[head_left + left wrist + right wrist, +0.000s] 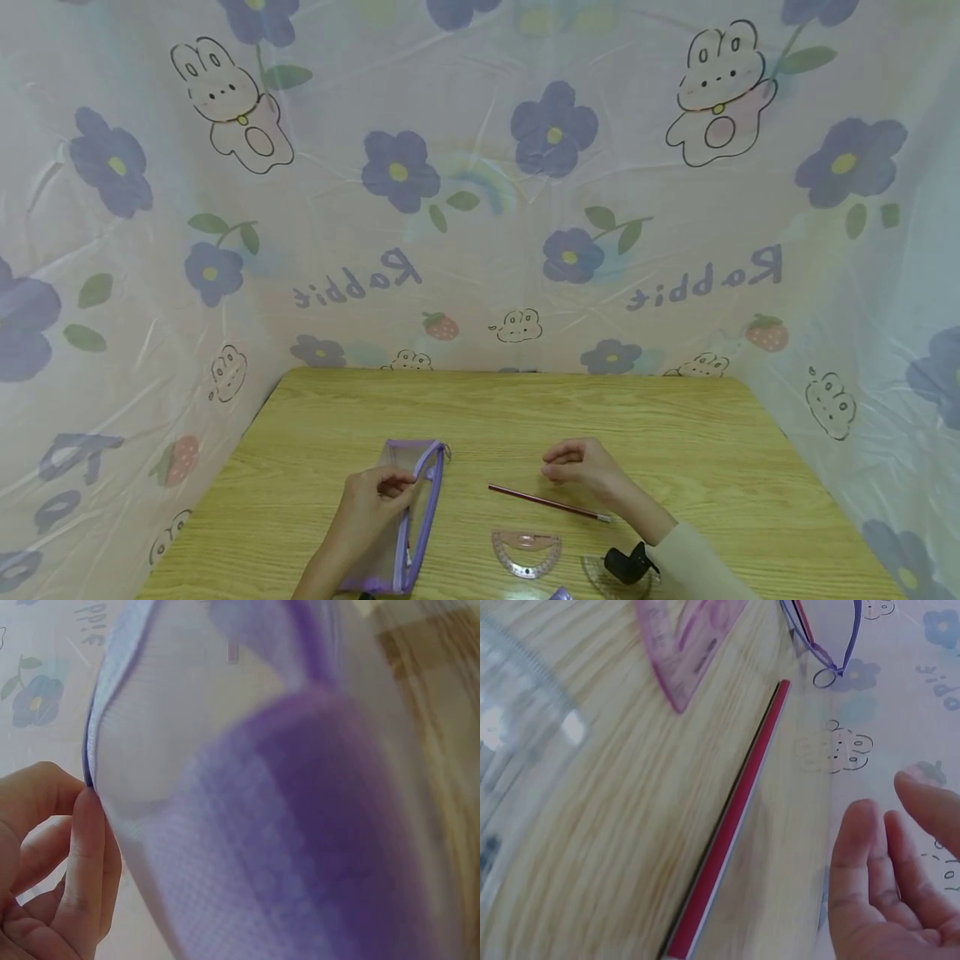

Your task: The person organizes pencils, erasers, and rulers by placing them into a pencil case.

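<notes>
A see-through mesh pencil case (425, 533) with purple trim lies at the left, its zipped mouth spread open. My left hand (375, 500) pinches the case's top edge between thumb and fingertips; in the left wrist view the purple trim (300, 825) looms large and blurred beside the hand (75, 862). My right hand (588, 467) is above the table with fingers loosely bent, holding nothing. Just in front of it lies a dark red pencil (547, 502), its metal-tipped end toward my right forearm. In the right wrist view, thumb and fingers of the hand (885, 877) stand apart.
A pink clear protractor (527, 572) lies nearer me than the pencil. Right of it, a colourless protractor (600, 577) is partly hidden by the black wrist camera (628, 564). A small purple thing (560, 593) shows at the bottom edge. Patterned curtain (480, 217) surrounds the wooden table (675, 433).
</notes>
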Demonstrator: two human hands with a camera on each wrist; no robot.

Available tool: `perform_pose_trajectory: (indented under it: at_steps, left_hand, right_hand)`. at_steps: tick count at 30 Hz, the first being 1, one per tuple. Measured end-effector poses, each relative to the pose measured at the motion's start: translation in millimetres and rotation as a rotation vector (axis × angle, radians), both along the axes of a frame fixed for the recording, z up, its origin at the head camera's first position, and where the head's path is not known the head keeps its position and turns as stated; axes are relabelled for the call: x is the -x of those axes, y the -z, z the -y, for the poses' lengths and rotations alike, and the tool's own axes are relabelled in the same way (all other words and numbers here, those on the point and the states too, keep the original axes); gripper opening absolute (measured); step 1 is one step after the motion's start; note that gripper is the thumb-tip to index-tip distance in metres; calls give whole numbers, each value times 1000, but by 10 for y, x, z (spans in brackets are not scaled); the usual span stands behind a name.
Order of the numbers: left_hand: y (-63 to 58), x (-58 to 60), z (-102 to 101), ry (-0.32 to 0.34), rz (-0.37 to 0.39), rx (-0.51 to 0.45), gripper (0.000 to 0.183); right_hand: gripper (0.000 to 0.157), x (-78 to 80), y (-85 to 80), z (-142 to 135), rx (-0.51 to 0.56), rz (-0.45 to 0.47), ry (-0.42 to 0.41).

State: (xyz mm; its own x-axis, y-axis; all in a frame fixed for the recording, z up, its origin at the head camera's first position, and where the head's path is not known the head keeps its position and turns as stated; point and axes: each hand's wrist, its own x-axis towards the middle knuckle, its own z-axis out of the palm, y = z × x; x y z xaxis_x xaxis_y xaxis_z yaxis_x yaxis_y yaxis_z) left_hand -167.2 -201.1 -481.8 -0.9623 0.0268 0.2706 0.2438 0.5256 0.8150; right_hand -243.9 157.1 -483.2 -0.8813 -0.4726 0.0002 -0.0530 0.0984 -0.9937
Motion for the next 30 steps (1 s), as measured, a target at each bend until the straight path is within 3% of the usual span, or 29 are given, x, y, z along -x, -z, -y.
perform_pose_trajectory:
  at_steps: [12,22,30]
  left_hand:
    - [7,-7,-3,7,-5,0,9]
    - [-2,6,-14,0,-2,-8,10]
    - [23,17,-30,4,1,2,11]
  right_hand:
    - [35,-33,-1,-178,-47,-17,42]
    - [33,-61,24,-311,-144,-89,97]
    - [34,-86,82,-430,-148,-53,86]
